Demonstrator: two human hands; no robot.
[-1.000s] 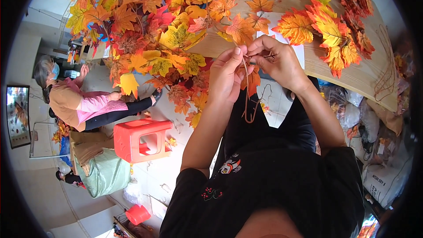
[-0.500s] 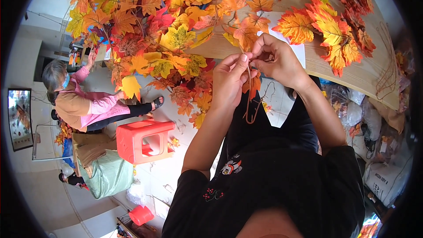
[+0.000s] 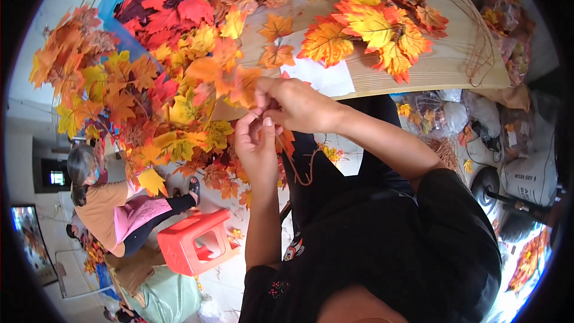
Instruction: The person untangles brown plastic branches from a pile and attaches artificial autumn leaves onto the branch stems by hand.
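Observation:
A thin brown stem [image 3: 309, 180] of an artificial maple-leaf garland runs through my fingers and hangs down below them with a bent end. My left hand [image 3: 257, 146] is closed in a pinch on this stem, thumb upward. Just above and touching it, my right hand [image 3: 299, 106] is also closed, its fingertips pinching the stem at the same spot. Orange maple leaves [image 3: 246, 85] stand right beside the right fingertips. The exact point where the fingers meet is partly hidden.
Yellow, orange and red leaves [image 3: 191, 107] spill over the left of the wooden table [image 3: 412, 81]. White paper [image 3: 326, 78], leaf sprays [image 3: 373, 27] and brown stems [image 3: 475, 36] lie on it. A red stool [image 3: 194, 242] and another person [image 3: 98, 194] are left; plastic bags [image 3: 451, 116] sit right.
The whole view has turned, so table and hands appear farther left. My right hand now reaches more across, over the left. Both hands still pinch the stem.

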